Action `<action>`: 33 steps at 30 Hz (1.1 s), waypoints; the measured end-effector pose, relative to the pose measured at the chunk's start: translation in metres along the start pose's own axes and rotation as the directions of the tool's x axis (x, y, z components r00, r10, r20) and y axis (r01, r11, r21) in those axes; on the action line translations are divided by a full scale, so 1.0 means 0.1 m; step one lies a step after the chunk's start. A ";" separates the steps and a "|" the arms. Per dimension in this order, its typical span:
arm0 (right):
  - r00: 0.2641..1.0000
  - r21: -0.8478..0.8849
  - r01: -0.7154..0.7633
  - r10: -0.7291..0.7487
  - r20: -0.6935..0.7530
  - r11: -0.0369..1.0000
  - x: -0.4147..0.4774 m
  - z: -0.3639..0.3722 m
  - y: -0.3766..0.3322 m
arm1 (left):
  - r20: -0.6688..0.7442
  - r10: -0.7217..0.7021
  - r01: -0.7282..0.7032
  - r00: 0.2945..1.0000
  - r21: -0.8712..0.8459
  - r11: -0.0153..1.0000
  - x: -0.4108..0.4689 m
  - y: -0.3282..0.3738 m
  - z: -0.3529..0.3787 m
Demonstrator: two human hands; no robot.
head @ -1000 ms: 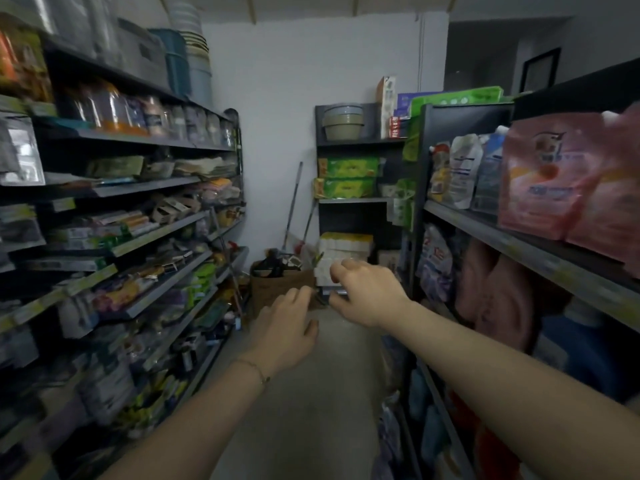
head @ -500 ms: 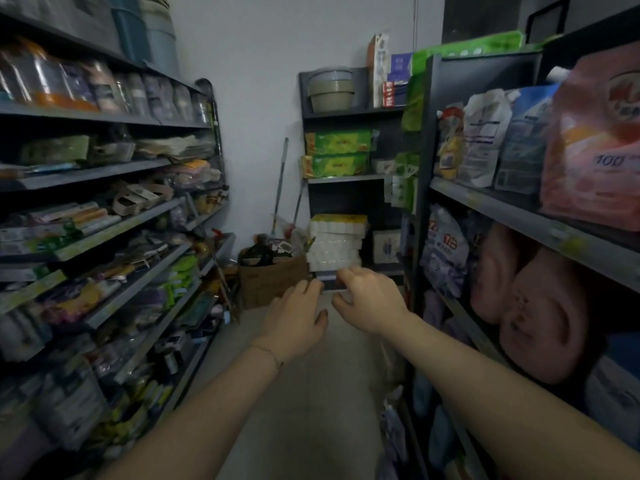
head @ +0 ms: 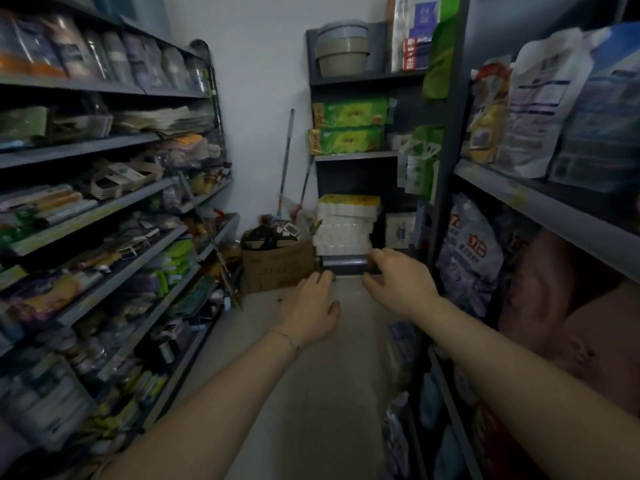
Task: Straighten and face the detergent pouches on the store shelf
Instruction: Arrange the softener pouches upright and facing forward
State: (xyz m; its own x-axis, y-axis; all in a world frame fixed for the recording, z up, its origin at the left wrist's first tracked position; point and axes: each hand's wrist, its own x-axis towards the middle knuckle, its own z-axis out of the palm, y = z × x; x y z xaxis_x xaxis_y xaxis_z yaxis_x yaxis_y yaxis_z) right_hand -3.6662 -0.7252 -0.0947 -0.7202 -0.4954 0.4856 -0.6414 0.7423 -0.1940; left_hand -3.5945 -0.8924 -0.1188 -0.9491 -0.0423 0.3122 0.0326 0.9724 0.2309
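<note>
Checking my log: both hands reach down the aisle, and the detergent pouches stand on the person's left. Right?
No: the head view shows the detergent pouches on the person's right. The left hand and right hand do reach down the aisle.

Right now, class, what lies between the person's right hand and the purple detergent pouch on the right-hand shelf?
In the head view, only the shelf's dark upright post stands between the right hand and the purple detergent pouch.

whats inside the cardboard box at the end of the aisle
The cardboard box shows a dark bag and small packs at its top; its walls hide the rest.
</note>
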 end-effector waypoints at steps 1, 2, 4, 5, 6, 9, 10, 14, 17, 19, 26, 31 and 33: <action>1.000 0.007 -0.014 0.014 0.017 1.000 0.02 0.09 0.07 | 0.016 0.002 -0.002 1.000 -0.037 0.999 0.05 0.00 0.10; 0.999 0.012 -0.027 0.027 0.040 1.000 0.04 0.19 0.14 | 0.033 0.004 -0.002 0.999 -0.062 0.998 0.11 -0.01 0.20; 0.996 0.016 -0.046 0.045 0.081 0.999 0.11 0.36 0.26 | 0.051 0.001 0.003 0.999 -0.071 0.997 0.24 -0.04 0.34; 0.994 0.010 -0.052 0.050 0.093 0.999 0.16 0.42 0.32 | 0.057 0.000 0.005 0.998 -0.078 0.997 0.31 -0.06 0.39; 0.994 0.002 -0.055 0.055 0.098 0.998 0.22 0.47 0.38 | 0.060 0.001 0.005 0.998 -0.092 0.996 0.40 -0.09 0.43; 0.993 0.001 -0.066 0.065 0.103 0.998 0.42 0.61 0.55 | 0.070 0.010 -0.002 0.998 -0.114 0.993 0.72 -0.20 0.57; 0.992 -0.003 -0.072 0.072 0.108 0.997 0.49 0.67 0.61 | 0.078 0.011 -0.001 0.997 -0.124 0.992 0.83 -0.25 0.64; 0.985 -0.037 -0.118 0.122 0.120 0.992 0.87 0.95 0.80 | 0.098 0.045 -0.031 0.994 -0.142 0.989 1.30 -0.48 0.85; 0.981 -0.046 -0.155 0.159 0.110 0.987 1.31 1.13 0.86 | 0.111 0.098 -0.083 0.989 -0.125 0.989 1.73 -0.73 0.87; 0.981 -0.067 -0.157 0.163 0.100 0.985 1.62 1.21 0.87 | 0.095 0.142 -0.133 0.985 -0.092 0.987 2.07 -0.92 0.83; 0.980 -0.146 -0.199 0.194 -0.050 0.969 2.52 1.29 1.03 | 0.038 0.283 -0.278 0.958 -0.101 0.955 3.24 -1.41 0.66; 0.958 -0.264 -0.271 0.233 -0.166 0.926 2.68 1.00 1.30 | 0.034 0.429 -0.423 0.903 -0.113 0.899 3.86 -1.37 0.69; 0.942 -0.312 -0.319 0.264 -0.205 0.895 2.63 0.82 1.43 | 0.038 0.485 -0.478 0.874 -0.118 0.870 4.07 -1.26 0.70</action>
State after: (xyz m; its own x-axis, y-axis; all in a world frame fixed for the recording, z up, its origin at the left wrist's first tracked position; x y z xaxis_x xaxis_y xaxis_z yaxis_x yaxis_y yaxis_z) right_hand -3.9696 -0.7866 -0.0648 -0.7940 -0.1780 0.5813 -0.2616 0.9632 -0.0624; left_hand -4.0070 -1.0158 -0.0853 -0.8250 0.4436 0.3500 0.5195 0.8392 0.1608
